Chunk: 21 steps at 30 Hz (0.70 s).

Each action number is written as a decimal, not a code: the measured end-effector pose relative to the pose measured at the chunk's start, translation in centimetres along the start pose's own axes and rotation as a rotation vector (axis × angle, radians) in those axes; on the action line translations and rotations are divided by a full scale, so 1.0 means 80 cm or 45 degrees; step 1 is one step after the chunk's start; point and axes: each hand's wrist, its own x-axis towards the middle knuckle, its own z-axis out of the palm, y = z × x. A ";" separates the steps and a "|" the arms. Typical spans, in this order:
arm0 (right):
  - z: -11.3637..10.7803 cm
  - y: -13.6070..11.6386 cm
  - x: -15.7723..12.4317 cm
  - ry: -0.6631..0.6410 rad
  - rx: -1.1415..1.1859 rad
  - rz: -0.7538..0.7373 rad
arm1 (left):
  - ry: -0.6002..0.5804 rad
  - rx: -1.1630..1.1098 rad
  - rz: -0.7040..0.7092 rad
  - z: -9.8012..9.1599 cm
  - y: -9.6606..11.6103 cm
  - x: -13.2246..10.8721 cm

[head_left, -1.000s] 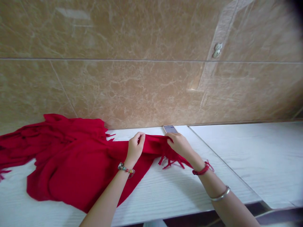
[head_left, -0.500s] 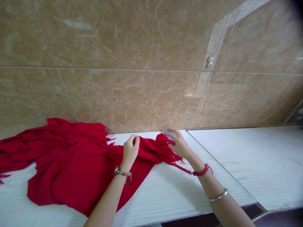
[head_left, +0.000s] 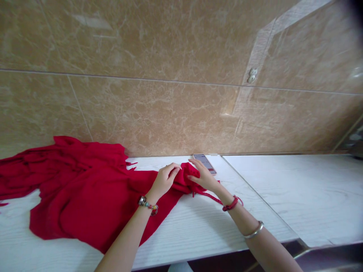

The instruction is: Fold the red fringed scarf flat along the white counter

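Note:
A red fringed scarf (head_left: 93,204) lies spread and rumpled over the white counter, its narrow, fringed end toward the right. Near that end, my left hand (head_left: 164,180) is closed, thumb and fingertips together at the fabric's upper edge. My right hand (head_left: 204,176) is at the fringed end, thumb and fingers apart with red cloth between them; no firm grip shows. Part of the fringe is hidden behind this hand, and some strands trail below it.
A phone (head_left: 204,163) lies on the white counter (head_left: 306,189) behind my right hand, close to the tiled wall (head_left: 159,113). A small cat-shaped hook (head_left: 252,75) is fixed to the wall. A seam crosses the counter at the right, and its front edge runs along the bottom.
My left hand has slid right along the scarf's upper edge. The right hand has moved left over the fringed end, bringing the hands closer together and uncovering more of the phone.

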 end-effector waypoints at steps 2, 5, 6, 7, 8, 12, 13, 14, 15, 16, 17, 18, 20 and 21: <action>0.000 0.002 0.000 -0.119 0.043 0.034 | -0.016 -0.005 0.011 0.001 0.003 0.000; -0.005 0.006 0.004 -0.019 0.181 0.142 | 0.062 0.020 -0.006 0.000 0.001 0.000; -0.010 0.008 0.006 0.079 0.262 0.192 | 0.121 0.040 -0.028 0.000 -0.002 0.001; -0.015 0.010 0.008 0.184 0.350 0.250 | 0.184 0.064 -0.058 -0.001 -0.005 0.001; -0.022 0.012 0.009 0.286 0.427 0.313 | 0.238 0.089 -0.092 -0.001 -0.009 0.001; -0.043 0.016 0.012 0.499 0.301 0.385 | 0.234 0.158 -0.175 0.001 -0.020 0.003; -0.045 0.014 0.011 0.466 0.178 0.324 | 0.203 0.167 -0.169 0.003 -0.021 0.003; -0.043 0.012 0.009 0.402 0.045 0.239 | 0.177 0.175 -0.153 0.005 -0.021 0.003; -0.040 0.008 0.006 0.311 -0.080 0.139 | 0.156 0.182 -0.131 0.007 -0.021 0.003; -0.035 0.004 0.004 0.205 -0.184 0.040 | 0.136 0.187 -0.103 0.008 -0.019 0.003; -0.029 -0.001 0.001 0.102 -0.261 -0.045 | 0.116 0.188 -0.074 0.010 -0.018 0.003; -0.022 -0.006 -0.002 0.004 -0.311 -0.112 | 0.090 0.185 -0.041 0.011 -0.015 0.002; -0.009 -0.015 -0.006 -0.126 -0.334 -0.186 | 0.015 0.166 0.023 0.013 -0.011 0.000; -0.005 -0.019 -0.007 -0.165 -0.319 -0.204 | -0.030 0.156 0.049 0.014 -0.009 -0.001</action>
